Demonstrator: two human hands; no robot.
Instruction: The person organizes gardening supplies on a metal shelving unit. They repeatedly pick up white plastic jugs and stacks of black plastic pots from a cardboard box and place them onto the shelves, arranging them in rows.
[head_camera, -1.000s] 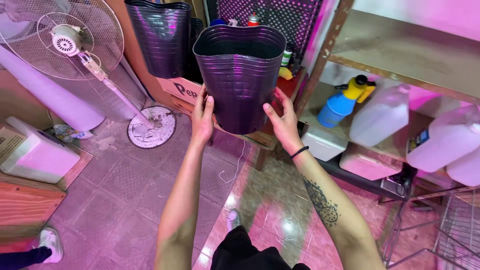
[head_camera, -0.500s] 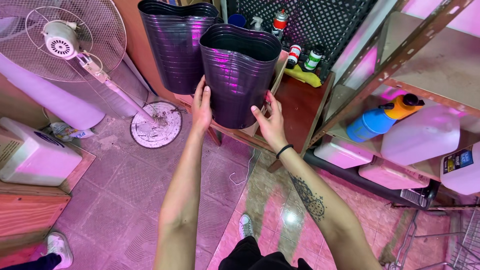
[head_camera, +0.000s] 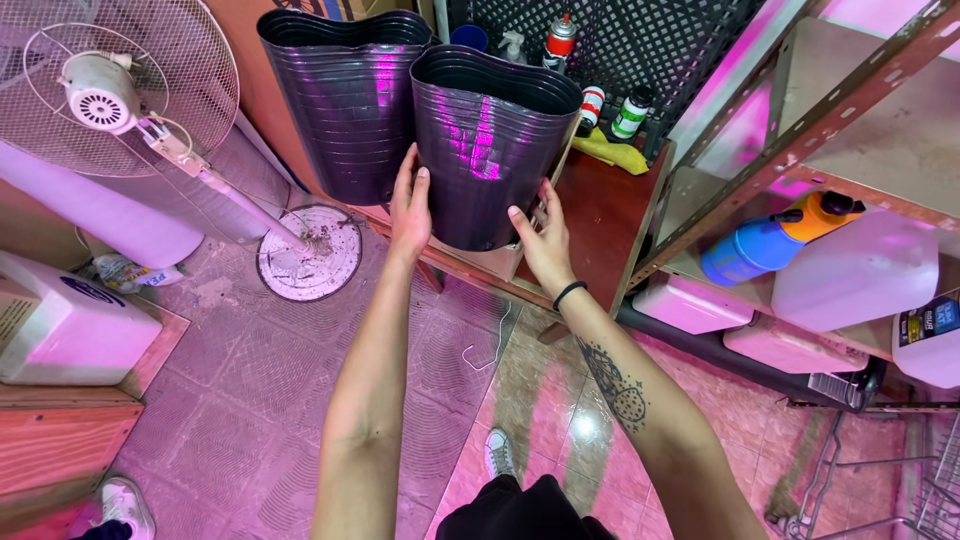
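I hold a stack of dark ribbed plastic pots (head_camera: 495, 150) upright between both hands, its base low over the reddish wooden surface (head_camera: 610, 215). My left hand (head_camera: 410, 205) presses flat on its left wall, my right hand (head_camera: 545, 240) on its lower right, fingers spread. Just left of my left hand stands a second pot stack (head_camera: 345, 100). Beyond my hands are spray cans (head_camera: 560, 40); far left, a pedestal fan (head_camera: 100, 90).

Strong pink-magenta light tints the whole scene. Glare streaks the ribbed dark plastic pot stack (head_camera: 490, 150) near twelve o'clock, and a bright reflection sits on the glossy floor tiles (head_camera: 580, 425) toward five o'clock. Focus is sharp; wide-angle bending shows at the edges.
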